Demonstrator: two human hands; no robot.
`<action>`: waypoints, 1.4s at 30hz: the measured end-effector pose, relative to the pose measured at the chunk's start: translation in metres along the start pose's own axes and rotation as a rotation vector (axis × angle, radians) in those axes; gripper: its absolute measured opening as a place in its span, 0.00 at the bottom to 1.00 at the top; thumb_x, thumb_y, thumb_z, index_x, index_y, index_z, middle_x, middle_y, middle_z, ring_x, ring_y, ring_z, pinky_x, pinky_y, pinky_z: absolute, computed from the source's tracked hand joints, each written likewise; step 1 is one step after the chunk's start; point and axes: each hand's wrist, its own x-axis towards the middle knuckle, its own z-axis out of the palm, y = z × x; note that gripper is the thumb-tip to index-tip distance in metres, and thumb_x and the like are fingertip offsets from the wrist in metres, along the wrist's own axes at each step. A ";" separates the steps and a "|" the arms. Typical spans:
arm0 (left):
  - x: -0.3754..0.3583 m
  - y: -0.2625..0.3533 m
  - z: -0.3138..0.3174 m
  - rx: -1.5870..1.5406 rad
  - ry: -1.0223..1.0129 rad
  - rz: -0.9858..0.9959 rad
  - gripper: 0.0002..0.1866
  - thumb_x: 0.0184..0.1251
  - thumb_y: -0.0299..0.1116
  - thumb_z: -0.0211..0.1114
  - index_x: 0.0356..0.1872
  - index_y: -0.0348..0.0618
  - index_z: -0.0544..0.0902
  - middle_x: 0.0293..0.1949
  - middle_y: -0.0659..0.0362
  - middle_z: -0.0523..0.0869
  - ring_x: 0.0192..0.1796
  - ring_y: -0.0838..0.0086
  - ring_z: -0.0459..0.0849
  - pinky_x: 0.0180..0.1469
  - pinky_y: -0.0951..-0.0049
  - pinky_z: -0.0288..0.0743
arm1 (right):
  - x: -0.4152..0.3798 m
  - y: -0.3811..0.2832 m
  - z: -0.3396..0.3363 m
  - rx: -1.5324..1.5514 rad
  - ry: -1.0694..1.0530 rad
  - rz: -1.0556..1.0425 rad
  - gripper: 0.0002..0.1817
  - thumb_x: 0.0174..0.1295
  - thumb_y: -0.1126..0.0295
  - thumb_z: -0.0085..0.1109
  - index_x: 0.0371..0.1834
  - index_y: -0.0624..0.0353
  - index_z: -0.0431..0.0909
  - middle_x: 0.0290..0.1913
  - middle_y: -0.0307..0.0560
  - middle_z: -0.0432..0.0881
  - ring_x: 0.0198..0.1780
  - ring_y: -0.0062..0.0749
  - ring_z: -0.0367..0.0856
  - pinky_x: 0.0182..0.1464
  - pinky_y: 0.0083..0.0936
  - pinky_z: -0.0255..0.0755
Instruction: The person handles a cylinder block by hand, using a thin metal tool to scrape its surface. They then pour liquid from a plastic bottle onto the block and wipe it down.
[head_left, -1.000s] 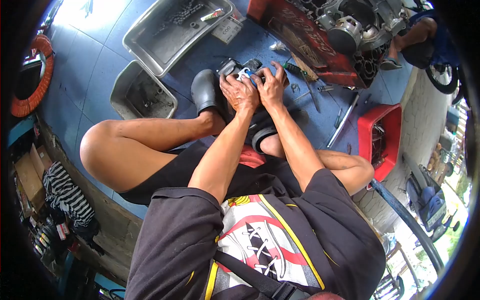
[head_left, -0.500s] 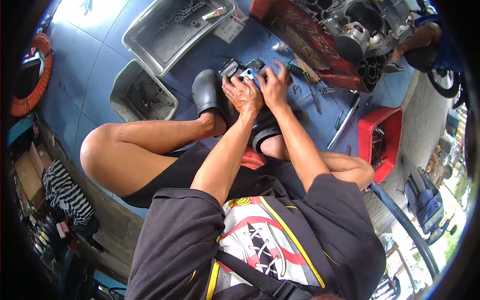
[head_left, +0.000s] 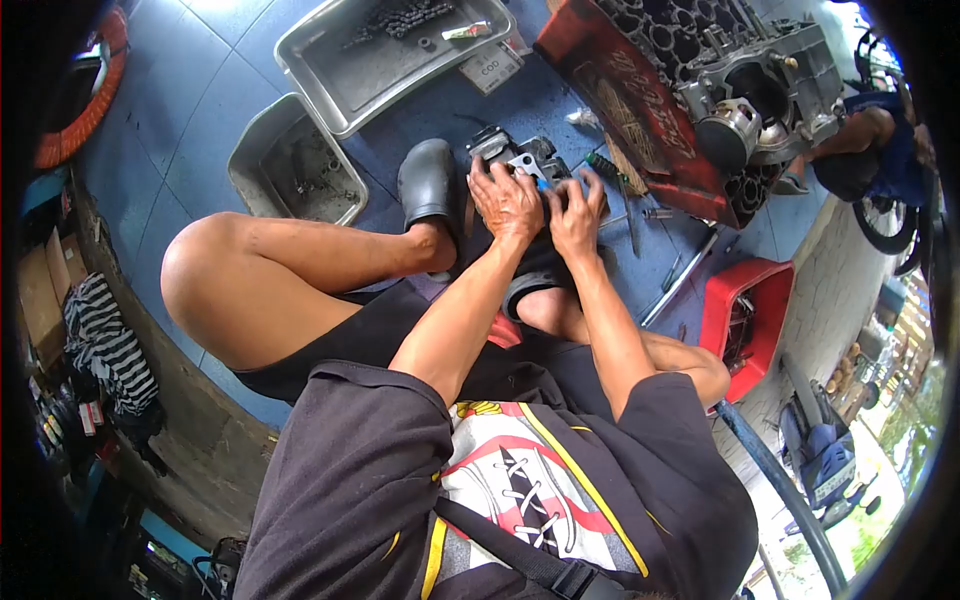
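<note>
Right hand (head_left: 574,220) has drawn back, curled, beside the left hand (head_left: 508,207).

Shirt (head_left: 340,480): dark, short-sleeved, with yellow piping (head_left: 583,489) and a white, red and grey lace-motif print (head_left: 530,500). Strap (head_left: 490,539): black webbing, black buckle (head_left: 577,580). Shorts (head_left: 345,348): black. Clogs (head_left: 428,180): dark grey, round-toed.

Floor tiles (head_left: 180,90): blue. Metal part (head_left: 490,142): grey, pale plate (head_left: 524,163), blue bit (head_left: 543,184). 2 trays (head_left: 370,85): grey. Crate (head_left: 597,85), bin (head_left: 783,305): red. Tool handle (head_left: 602,164): green. Shoe (head_left: 428,185): dark grey. Shorts (head_left: 330,335), strap (head_left: 500,545): black. Shirt (head_left: 345,460): black, yellow piping, red/white print. Cloth (head_left: 108,345): black/white stripes. Ring (head_left: 112,75): orange.
</note>
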 end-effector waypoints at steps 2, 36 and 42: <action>0.001 0.000 -0.004 -0.014 -0.013 0.001 0.19 0.67 0.38 0.55 0.47 0.28 0.73 0.63 0.32 0.66 0.64 0.39 0.66 0.68 0.47 0.58 | 0.034 -0.005 0.018 0.016 -0.023 -0.021 0.13 0.59 0.59 0.66 0.36 0.56 0.78 0.59 0.61 0.70 0.59 0.59 0.70 0.59 0.54 0.62; 0.060 -0.032 -0.035 0.059 -0.519 0.276 0.44 0.62 0.60 0.61 0.72 0.41 0.62 0.72 0.40 0.60 0.73 0.44 0.61 0.72 0.50 0.58 | -0.061 -0.037 -0.012 0.365 0.089 0.717 0.19 0.66 0.57 0.60 0.37 0.68 0.76 0.33 0.61 0.82 0.36 0.53 0.81 0.41 0.42 0.71; 0.035 -0.020 -0.049 0.231 -0.340 0.024 0.48 0.61 0.62 0.62 0.70 0.33 0.58 0.57 0.33 0.70 0.62 0.42 0.70 0.64 0.49 0.65 | -0.010 -0.020 0.006 0.293 0.144 0.568 0.20 0.66 0.57 0.60 0.42 0.67 0.74 0.37 0.64 0.82 0.40 0.62 0.81 0.42 0.46 0.73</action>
